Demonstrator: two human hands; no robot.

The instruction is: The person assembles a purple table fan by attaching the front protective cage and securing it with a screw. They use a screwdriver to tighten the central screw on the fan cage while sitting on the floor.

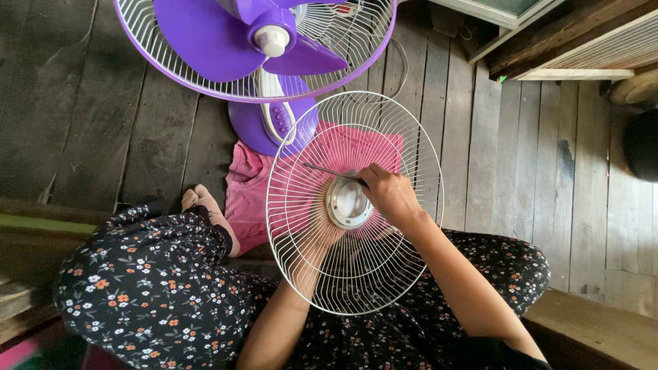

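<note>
- Head view, looking down at a seated person's lap: a white wire fan guard (356, 205), round, stands tilted above the knees.
- The right hand (391, 195) is clenched around a thin metal tool (329, 170); the tool's tip reaches left from the fist, across the guard's wires.
- Just left of and below that fist sits the guard's round silver centre cap (347, 203).
- The left hand (319, 236) is behind the guard, below the cap, seen through the wires; its grip cannot be told.
- Beyond the guard, a pink cloth (247, 192) lies on the wooden floor (521, 157), with a purple fan (260, 48) above it.
</note>
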